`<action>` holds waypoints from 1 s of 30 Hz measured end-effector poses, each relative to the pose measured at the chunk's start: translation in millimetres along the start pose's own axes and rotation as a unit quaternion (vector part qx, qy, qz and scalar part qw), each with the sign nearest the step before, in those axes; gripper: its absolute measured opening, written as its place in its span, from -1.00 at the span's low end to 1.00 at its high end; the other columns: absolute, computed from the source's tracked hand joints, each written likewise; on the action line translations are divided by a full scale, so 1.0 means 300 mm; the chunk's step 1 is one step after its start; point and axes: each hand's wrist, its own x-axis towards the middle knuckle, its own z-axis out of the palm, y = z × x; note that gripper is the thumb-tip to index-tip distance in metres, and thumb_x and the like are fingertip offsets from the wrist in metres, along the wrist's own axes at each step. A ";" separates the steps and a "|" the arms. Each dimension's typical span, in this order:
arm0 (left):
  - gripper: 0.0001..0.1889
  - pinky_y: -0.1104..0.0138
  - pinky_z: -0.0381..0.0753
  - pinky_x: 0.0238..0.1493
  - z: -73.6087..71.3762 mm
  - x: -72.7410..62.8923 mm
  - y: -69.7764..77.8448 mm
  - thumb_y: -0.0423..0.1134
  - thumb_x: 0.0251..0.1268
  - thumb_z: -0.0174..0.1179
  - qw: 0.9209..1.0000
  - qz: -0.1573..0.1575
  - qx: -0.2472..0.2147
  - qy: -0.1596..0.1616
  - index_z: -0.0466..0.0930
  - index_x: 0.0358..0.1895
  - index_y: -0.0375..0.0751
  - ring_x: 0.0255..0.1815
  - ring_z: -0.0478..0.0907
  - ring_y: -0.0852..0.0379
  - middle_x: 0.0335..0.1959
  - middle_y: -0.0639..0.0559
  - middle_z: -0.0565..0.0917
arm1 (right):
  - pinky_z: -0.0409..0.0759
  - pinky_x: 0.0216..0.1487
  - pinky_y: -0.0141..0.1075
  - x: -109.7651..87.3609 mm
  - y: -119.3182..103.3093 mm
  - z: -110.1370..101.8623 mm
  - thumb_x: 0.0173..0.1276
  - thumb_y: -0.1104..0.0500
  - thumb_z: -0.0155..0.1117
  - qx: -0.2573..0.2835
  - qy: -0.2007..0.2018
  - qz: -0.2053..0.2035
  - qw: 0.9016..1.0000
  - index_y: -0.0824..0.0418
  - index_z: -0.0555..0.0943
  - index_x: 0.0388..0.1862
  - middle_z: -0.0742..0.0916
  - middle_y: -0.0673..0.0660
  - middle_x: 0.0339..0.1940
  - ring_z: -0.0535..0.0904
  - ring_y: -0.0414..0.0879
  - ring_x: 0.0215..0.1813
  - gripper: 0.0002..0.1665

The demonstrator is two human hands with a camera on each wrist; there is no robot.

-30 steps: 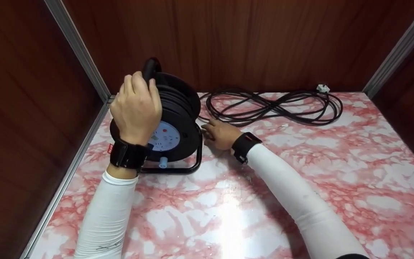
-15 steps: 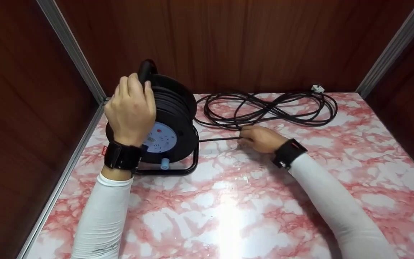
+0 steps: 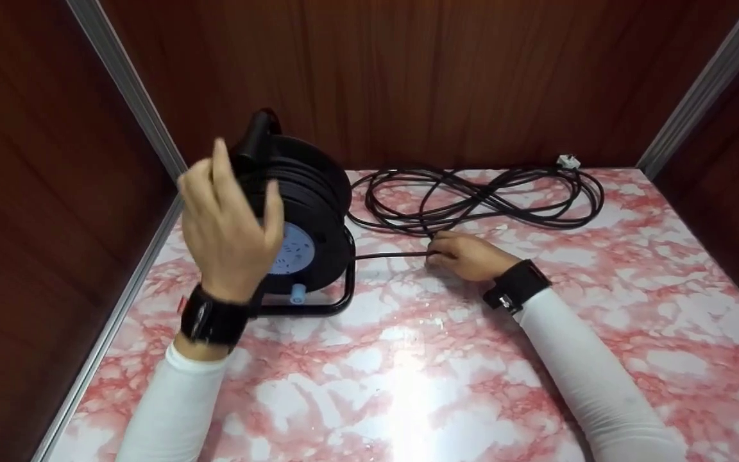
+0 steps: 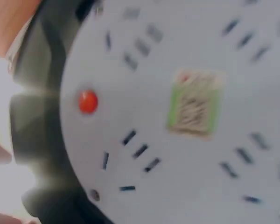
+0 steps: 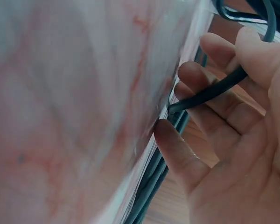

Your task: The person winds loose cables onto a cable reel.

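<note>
A black cable reel stands upright at the left in the head view, cable wound on its drum. My left hand is in front of the reel, fingers extended and apart, just below its black handle. The left wrist view is filled by the reel's pale blue socket panel, with a red button and a green-edged sticker. My right hand holds the black cable low over the table; in the right wrist view the cable crosses my curled fingers.
Loose cable loops lie in a figure eight along the back wall, ending in a white plug. A pale blue knob sticks out low on the reel. Side walls bound the red-and-white marbled table.
My right hand has drawn cable rightward from beside the reel, leaving a straight stretch between them. My left hand has come off the handle, its fingers spreading as it dropped slightly.
</note>
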 end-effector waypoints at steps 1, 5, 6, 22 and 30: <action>-0.36 -0.06 0.53 -0.18 -0.007 -0.025 0.006 0.02 0.49 0.16 1.000 0.014 -0.003 0.017 0.44 0.38 -0.46 -0.04 0.47 -0.29 0.02 -0.35 0.49 | 0.56 0.09 -0.09 -0.002 0.000 -0.002 0.61 0.13 0.28 0.001 0.001 0.002 1.000 0.16 0.75 0.00 0.66 0.01 -0.08 0.61 -0.07 -0.04 -0.83; -0.60 0.03 0.45 -0.62 -0.023 -0.152 0.020 0.00 0.46 0.18 0.997 0.075 0.021 -0.026 0.58 -0.28 -0.36 -0.55 0.46 -0.16 -0.43 -0.18 0.52 | 0.56 0.09 -0.08 -0.006 -0.005 -0.008 0.61 0.12 0.29 0.002 0.003 0.009 1.000 0.15 0.73 0.01 0.66 0.02 -0.06 0.60 -0.07 -0.03 -0.83; -0.57 0.06 0.35 -0.73 -0.022 -0.188 0.019 0.02 0.48 0.15 0.994 0.086 0.039 -0.062 0.51 -0.43 -0.30 -0.67 0.40 -0.11 -0.56 -0.11 0.46 | 0.56 0.09 -0.08 -0.007 -0.006 -0.007 0.61 0.11 0.29 0.001 0.003 0.010 1.000 0.15 0.73 0.01 0.66 0.02 -0.05 0.60 -0.07 -0.02 -0.82; -0.45 -0.12 0.30 -0.68 0.066 -0.460 -0.066 -0.02 0.54 0.13 0.938 -0.047 0.037 -0.342 0.44 -0.72 -0.13 -0.72 0.51 -0.29 -0.75 -0.11 0.50 | 0.54 -0.12 -0.17 -0.025 -0.016 -0.015 0.58 -0.11 0.31 -0.017 0.027 0.007 0.999 -0.01 0.68 -0.27 0.61 -0.09 -0.29 0.55 -0.15 -0.24 -0.74; -0.50 -0.12 0.41 -0.68 0.056 -0.461 -0.080 -0.07 0.56 0.13 0.921 -0.094 0.027 -0.377 0.49 -0.68 -0.13 -0.69 0.56 -0.23 -0.74 -0.05 0.48 | 0.41 -0.34 -0.18 -0.078 -0.005 -0.067 0.62 -0.21 0.19 0.062 0.058 0.082 0.993 0.00 0.48 -0.47 0.47 -0.10 -0.59 0.41 -0.15 -0.51 -0.52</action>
